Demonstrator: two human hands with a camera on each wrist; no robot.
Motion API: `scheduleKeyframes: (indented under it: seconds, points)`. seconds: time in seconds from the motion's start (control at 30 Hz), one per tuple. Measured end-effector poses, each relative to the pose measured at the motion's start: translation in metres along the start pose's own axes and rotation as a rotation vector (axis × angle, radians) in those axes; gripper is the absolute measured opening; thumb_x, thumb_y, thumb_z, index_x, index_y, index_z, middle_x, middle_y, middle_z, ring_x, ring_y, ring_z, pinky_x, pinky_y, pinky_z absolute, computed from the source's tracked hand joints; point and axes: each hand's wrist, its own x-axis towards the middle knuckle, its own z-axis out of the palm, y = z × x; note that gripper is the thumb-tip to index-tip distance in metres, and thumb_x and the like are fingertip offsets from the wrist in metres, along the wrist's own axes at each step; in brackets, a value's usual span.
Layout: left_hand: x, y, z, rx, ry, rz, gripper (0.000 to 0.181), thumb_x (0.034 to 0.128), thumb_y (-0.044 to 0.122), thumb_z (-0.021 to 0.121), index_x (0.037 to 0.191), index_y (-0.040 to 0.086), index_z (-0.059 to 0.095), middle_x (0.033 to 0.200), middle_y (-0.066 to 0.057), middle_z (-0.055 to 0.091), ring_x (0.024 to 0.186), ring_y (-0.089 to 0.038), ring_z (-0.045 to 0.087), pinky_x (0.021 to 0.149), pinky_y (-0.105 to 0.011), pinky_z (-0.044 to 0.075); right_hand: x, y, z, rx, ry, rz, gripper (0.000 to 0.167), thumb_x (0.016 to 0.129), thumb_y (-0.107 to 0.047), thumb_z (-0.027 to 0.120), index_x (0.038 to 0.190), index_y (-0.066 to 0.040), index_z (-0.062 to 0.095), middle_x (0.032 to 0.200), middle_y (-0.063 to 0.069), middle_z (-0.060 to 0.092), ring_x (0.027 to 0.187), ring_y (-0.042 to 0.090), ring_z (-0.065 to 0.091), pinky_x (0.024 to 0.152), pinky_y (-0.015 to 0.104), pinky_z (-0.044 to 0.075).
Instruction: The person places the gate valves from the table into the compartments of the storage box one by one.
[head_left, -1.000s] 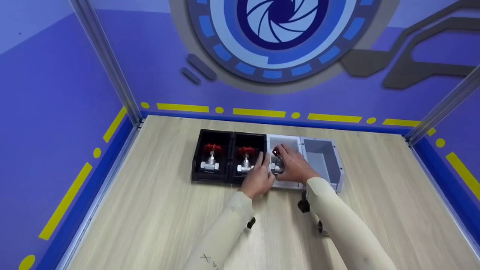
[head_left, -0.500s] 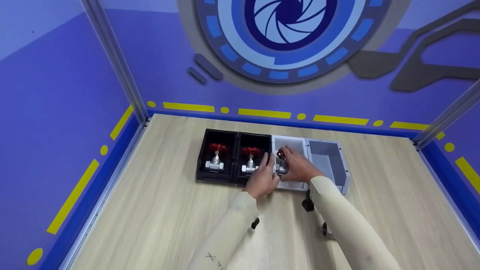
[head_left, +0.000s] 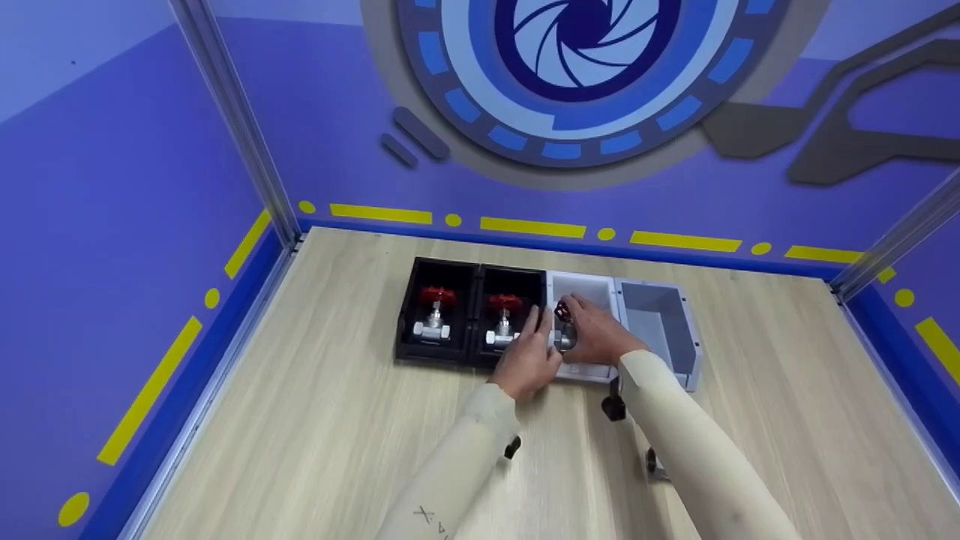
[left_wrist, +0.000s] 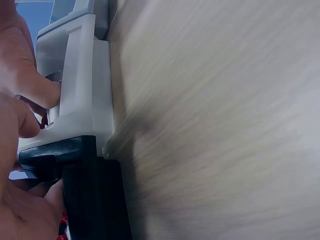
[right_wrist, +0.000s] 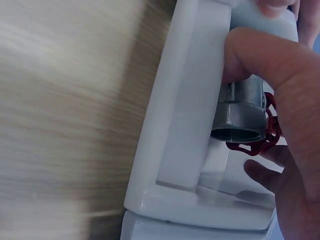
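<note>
My right hand (head_left: pixel 600 335) grips a metal valve (head_left: pixel 565 335) with a dark red handwheel inside the white bin (head_left: pixel 577 283). In the right wrist view the thumb lies against the valve's grey body (right_wrist: pixel 240 115), and fingers reach behind the handwheel (right_wrist: pixel 257 146). My left hand (head_left: pixel 527 361) straddles the adjoining walls of the white bin and the right black bin (head_left: pixel 514 279), with digits on both sides. Similar valves with red handwheels stand upright in the two black bins: one valve (head_left: pixel 433 322) on the left, another valve (head_left: pixel 501 328) partly behind my left fingers.
A grey bin (head_left: pixel 652 322) closes the row on the right; no valve shows in it. The row stands on a wooden tabletop (head_left: pixel 330 375), near the blue back wall (head_left: pixel 337 150). A dark round-ended object (head_left: pixel 654 463) is partly hidden by my right forearm.
The head view has shifted slightly, so the bins sit further right in it. Both hands and the gripped valve keep nearly the same place relative to the bins.
</note>
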Motion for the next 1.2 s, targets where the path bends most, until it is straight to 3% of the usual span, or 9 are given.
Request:
scheduleKeyframes:
  seconds: [0.37, 0.57, 0.83, 1.2]
  points:
    - [-0.001, 0.001, 0.0, -0.009, 0.022, 0.016, 0.073, 0.0885, 0.018, 0.053, 0.155, 0.011, 0.023, 0.159, -0.019, 0.023, 0.091, -0.024, 0.064, 0.086, -0.036, 0.053, -0.001, -0.004, -0.001, -0.041, -0.004, 0.025, 0.1, 0.072, -0.039, 0.079, 0.148, 0.002, 0.03, 0.152, 0.027, 0.033, 0.134, 0.045, 0.041, 0.112, 0.053, 0.034]
    - [-0.001, -0.001, 0.001, -0.01, 0.029, 0.024, 0.073, 0.088, 0.018, 0.054, 0.154, 0.01, 0.023, 0.159, -0.02, 0.023, 0.086, -0.022, 0.064, 0.083, -0.035, 0.054, -0.002, -0.007, -0.001, -0.064, -0.032, 0.078, 0.103, 0.072, -0.037, 0.078, 0.151, 0.002, 0.024, 0.154, 0.027, 0.028, 0.138, 0.046, 0.036, 0.114, 0.055, 0.03]
    - [0.0, -0.002, 0.003, -0.012, 0.02, 0.023, 0.073, 0.0883, 0.017, 0.053, 0.154, 0.01, 0.023, 0.159, -0.019, 0.023, 0.106, -0.026, 0.064, 0.09, -0.037, 0.052, -0.005, -0.01, -0.001, -0.077, -0.036, 0.086, 0.102, 0.075, -0.037, 0.077, 0.152, 0.001, 0.022, 0.154, 0.029, 0.028, 0.14, 0.047, 0.032, 0.113, 0.06, 0.028]
    - [0.001, -0.002, 0.003, -0.008, 0.012, 0.023, 0.074, 0.0885, 0.017, 0.053, 0.155, 0.011, 0.021, 0.16, -0.019, 0.021, 0.079, -0.021, 0.061, 0.08, -0.034, 0.052, -0.006, -0.012, -0.002, -0.111, -0.006, 0.068, 0.096, 0.072, -0.031, 0.079, 0.149, 0.0, 0.03, 0.149, 0.03, 0.034, 0.134, 0.049, 0.038, 0.111, 0.06, 0.031]
